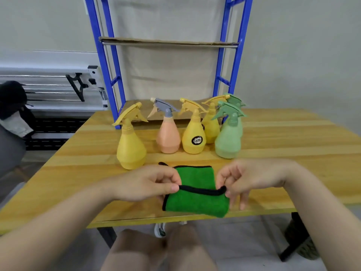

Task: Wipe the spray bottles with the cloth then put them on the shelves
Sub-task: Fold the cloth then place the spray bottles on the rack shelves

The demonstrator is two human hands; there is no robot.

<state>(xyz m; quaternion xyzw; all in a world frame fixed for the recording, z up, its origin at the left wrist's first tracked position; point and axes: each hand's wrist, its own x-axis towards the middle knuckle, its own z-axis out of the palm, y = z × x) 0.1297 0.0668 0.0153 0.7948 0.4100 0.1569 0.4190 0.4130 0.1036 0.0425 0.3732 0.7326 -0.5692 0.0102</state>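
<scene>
The green cloth (195,194), edged in black, lies folded near the middle of the table's near edge, its lower portion reaching that edge. The left hand (148,184) pinches the black hem of the upper fold at its left end between thumb and forefinger. The right hand (252,178) pinches the same hem at its right end, with the remaining fingers (242,200) curled down beside the cloth's right side. The hem runs straight between the two hands.

Six spray bottles stand upright on the wooden table (293,145), toward its far edge and beyond the cloth. From the left: a yellow bottle (131,147), nearest the cloth; a peach bottle (168,136) with a grey trigger head; a yellow labelled bottle (193,138); a further yellow bottle (211,128) partly hidden behind it; a green bottle (227,141) at the front right; and a second green bottle (234,99) directly behind, mostly hidden.

The blue shelf frame (237,55) stands at the table's far edge. One shelf board (168,42) spans it, above the bottles.
</scene>
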